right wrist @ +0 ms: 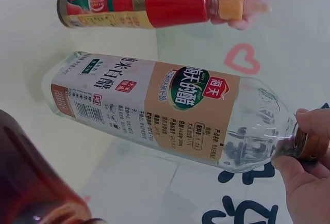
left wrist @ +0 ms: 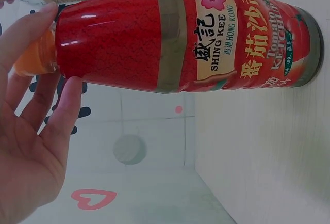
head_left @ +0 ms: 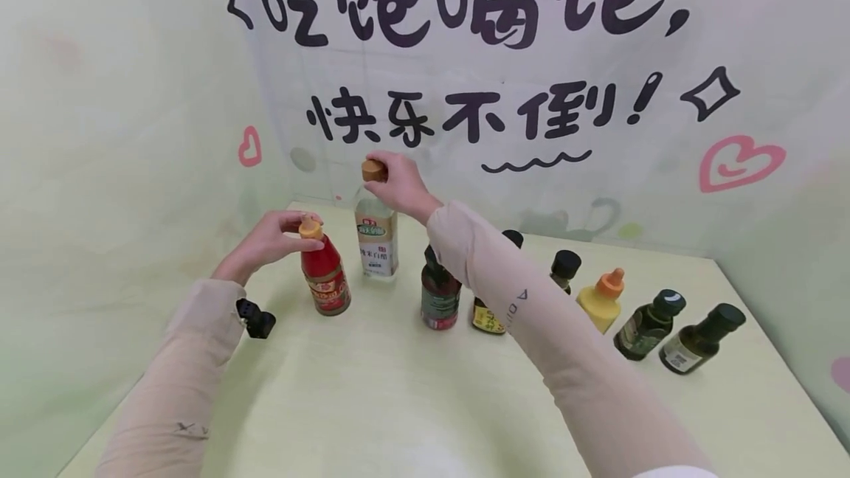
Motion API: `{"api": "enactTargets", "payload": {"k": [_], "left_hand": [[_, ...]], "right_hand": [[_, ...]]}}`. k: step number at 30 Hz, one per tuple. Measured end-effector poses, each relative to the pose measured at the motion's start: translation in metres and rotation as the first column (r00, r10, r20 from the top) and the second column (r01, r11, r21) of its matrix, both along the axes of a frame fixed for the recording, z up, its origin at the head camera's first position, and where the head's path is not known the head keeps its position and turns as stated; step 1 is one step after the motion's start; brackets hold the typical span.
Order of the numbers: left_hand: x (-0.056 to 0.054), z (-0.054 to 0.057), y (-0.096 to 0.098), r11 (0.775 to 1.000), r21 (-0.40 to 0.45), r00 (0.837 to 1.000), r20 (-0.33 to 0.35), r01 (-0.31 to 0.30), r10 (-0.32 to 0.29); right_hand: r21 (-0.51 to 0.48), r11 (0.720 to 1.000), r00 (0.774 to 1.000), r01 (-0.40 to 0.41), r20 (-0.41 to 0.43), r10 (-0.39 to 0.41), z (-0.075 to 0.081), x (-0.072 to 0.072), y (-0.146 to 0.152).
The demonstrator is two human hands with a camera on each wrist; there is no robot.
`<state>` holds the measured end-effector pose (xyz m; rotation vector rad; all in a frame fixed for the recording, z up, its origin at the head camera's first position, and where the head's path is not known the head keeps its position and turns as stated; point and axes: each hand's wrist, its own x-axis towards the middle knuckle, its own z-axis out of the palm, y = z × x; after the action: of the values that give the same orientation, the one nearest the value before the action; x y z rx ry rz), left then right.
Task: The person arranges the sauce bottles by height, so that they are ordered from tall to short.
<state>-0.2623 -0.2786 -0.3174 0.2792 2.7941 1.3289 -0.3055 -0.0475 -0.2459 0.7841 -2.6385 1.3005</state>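
My left hand [head_left: 268, 242] grips a red ketchup bottle [head_left: 327, 279] around its orange cap and neck. In the left wrist view the thumb and fingers curl about the neck of that ketchup bottle [left wrist: 124, 38], whose label reads Tomato Ketchup. My right hand [head_left: 401, 183] pinches the brown cap of a clear glass vinegar bottle [head_left: 377, 238] just to the right of it. The right wrist view shows the vinegar bottle [right wrist: 154, 110] with its tan and white label, thumb and fingers at the cap. Both bottles look upright on the table or very close to it.
Right of the vinegar stand a dark red-brown bottle [head_left: 440, 301] and a yellow-labelled bottle [head_left: 489, 319], partly behind the right sleeve. Farther right are a yellow squeeze bottle [head_left: 599, 305] and dark bottles [head_left: 643, 332] [head_left: 693, 345]. A printed wall backdrop [head_left: 425, 109] rises behind the table.
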Motion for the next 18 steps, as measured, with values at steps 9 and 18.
{"api": "enactTargets", "payload": {"k": [9, 18], "left_hand": [[-0.003, 0.0, 0.002, 1.0, 0.001, 1.0, 0.014, 0.0, 0.0], [-0.001, 0.002, 0.002, 1.0, 0.003, 1.0, 0.024, 0.009, -0.009]], "right_hand": [[-0.004, 0.999, 0.999, 0.049, 0.019, -0.049, -0.002, -0.018, -0.004], [0.018, 0.998, 0.998, 0.054, 0.021, -0.054, -0.01, -0.032, -0.006]]}}
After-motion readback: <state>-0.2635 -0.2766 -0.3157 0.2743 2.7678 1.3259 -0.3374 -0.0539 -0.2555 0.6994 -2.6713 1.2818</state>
